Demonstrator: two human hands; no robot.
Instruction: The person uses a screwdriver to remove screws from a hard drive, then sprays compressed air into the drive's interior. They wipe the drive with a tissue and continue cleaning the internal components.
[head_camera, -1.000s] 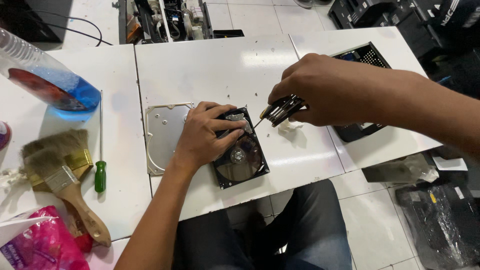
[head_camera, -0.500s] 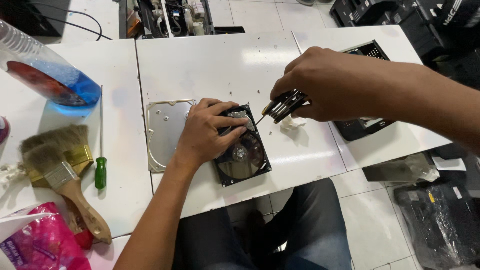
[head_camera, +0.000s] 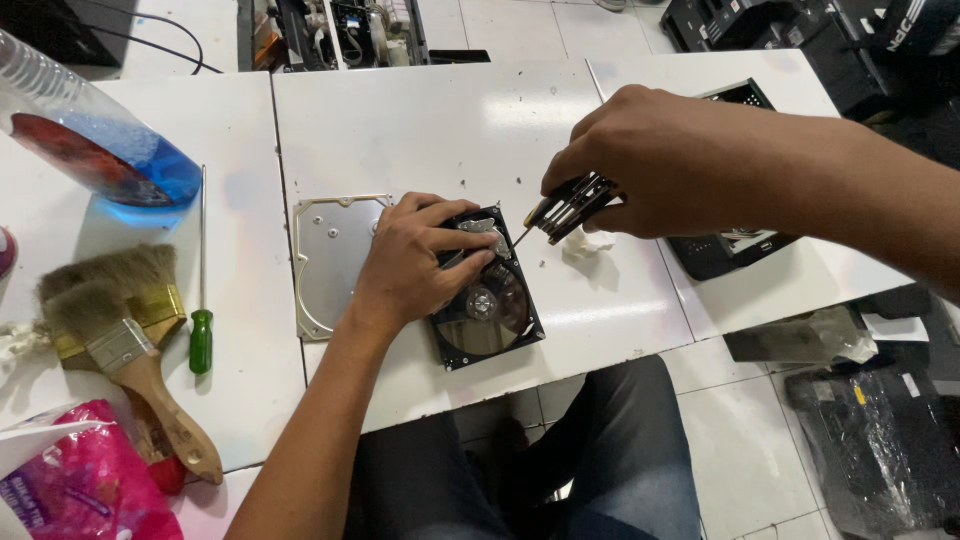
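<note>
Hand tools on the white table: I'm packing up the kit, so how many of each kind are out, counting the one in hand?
Screwdrivers: 2, the black one in the right hand, the green-handled one
Paintbrushes: 2, stacked
Total: 4

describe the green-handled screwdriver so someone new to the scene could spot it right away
Start at the white table and go to its left part, between the two paintbrushes and the bare metal hard drive cover. The green-handled screwdriver lies there alone, pointing away from the person. Its thin long shaft and short green grip set it apart; neither hand touches it.
</note>
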